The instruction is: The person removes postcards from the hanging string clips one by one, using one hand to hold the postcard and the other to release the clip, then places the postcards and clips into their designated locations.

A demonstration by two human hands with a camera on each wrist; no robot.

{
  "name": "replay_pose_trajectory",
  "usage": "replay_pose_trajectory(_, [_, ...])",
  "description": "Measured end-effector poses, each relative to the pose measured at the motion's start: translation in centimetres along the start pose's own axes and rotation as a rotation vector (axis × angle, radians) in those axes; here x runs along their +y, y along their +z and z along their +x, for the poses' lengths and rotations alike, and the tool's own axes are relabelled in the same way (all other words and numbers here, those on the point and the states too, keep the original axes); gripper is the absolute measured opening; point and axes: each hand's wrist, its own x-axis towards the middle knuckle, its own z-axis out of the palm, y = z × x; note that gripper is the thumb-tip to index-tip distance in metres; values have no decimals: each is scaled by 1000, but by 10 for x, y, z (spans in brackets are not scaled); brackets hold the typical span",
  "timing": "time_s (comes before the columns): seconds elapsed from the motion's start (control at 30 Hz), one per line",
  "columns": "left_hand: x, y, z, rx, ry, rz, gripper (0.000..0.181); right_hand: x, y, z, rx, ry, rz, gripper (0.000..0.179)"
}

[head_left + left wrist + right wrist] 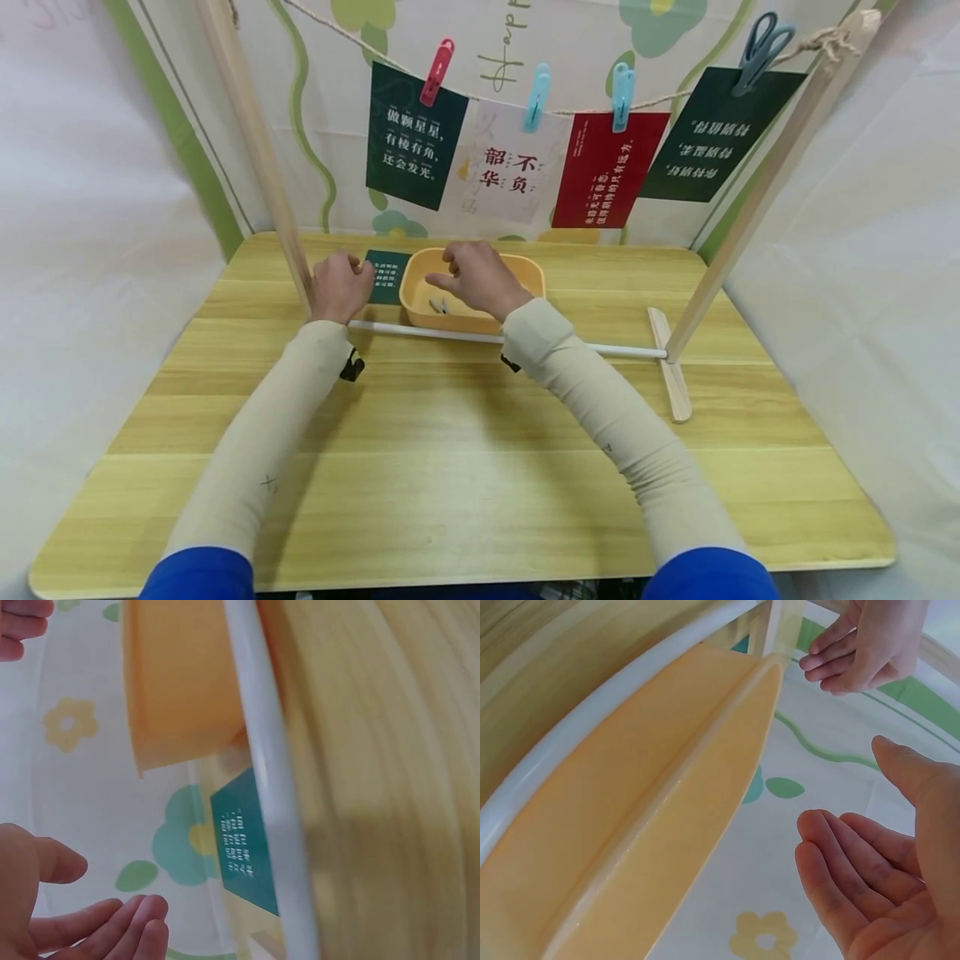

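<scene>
On the worktop [450, 458], a card [387, 287] lies left of a tray [420, 292] holding a clip [435, 307]; a crossbar [420, 332] runs before both.

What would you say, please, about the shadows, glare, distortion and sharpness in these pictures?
Head view: soft shadow beside the left sleeve, pale sheen on the table; left wrist view: the white rod looks bowed, print on the green card too soft to read; right wrist view: the rod curves strongly.

We've got "做颗星星" on the dark-green rectangular card [411, 142], "不负韶华" on the pale-pink rectangular card [517, 165]! And there's "Happ" across the flowered white backdrop [570, 37].
</scene>
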Motion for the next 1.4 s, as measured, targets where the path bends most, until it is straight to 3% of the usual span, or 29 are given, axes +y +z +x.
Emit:
replay_pose_trajectory(0.2, [9,-8,-3,-35,7,-38,32,-3,-6,-4,26,-42,11,43])
replay_pose_trajectory(0.37, [19,-16,-5,-67,17,-67,45,-6,-11,-7,45,-70,25,43])
replay_pose_trajectory(0.73, [35,-24,-9,-32,78,-144,38,-15,-24,-18,67,-92,1,45])
replay_pose_trajectory(1.4, [56,-47,-9,-35,82,-243,40,-32,-57,-32,126,-124,17,48])
